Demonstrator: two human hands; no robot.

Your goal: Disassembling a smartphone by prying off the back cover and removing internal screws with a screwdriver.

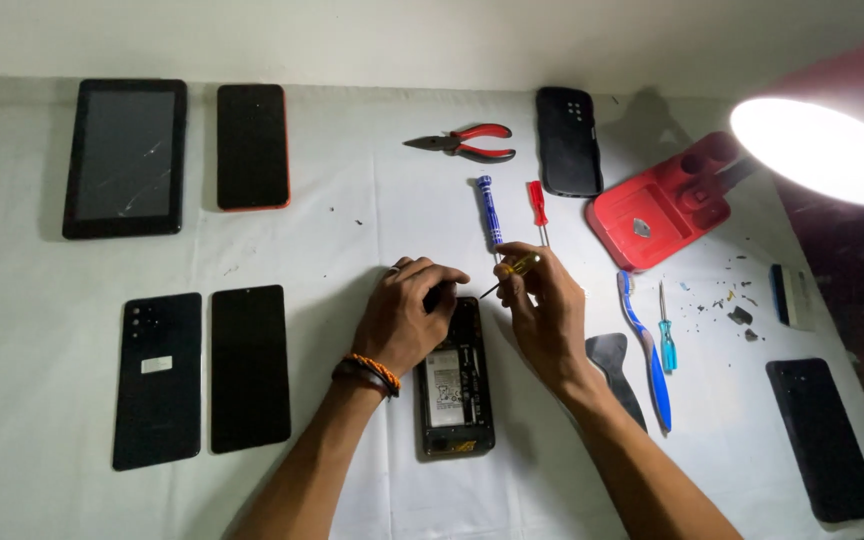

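- On the white-covered tabletop (372,180), under a red lamp (822,150): opened phone (457,385) at centre.
- Left hand (407,315) curled, pressing the phone's top edge.
- Right hand (542,300) pinching a yellow-handled screwdriver (508,270).
- 2 dark phones (202,375) lie at left.

White-clothed table (352,200) with phones (251,366), tablet (125,156), pliers (462,143), screwdrivers (490,210).

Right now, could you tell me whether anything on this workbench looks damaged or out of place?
Yes. The tablet at the far left has scratches or cracks across its screen. Small dark bits lie scattered on the white cloth beside the red lamp base. The opened phone lies with its insides exposed.
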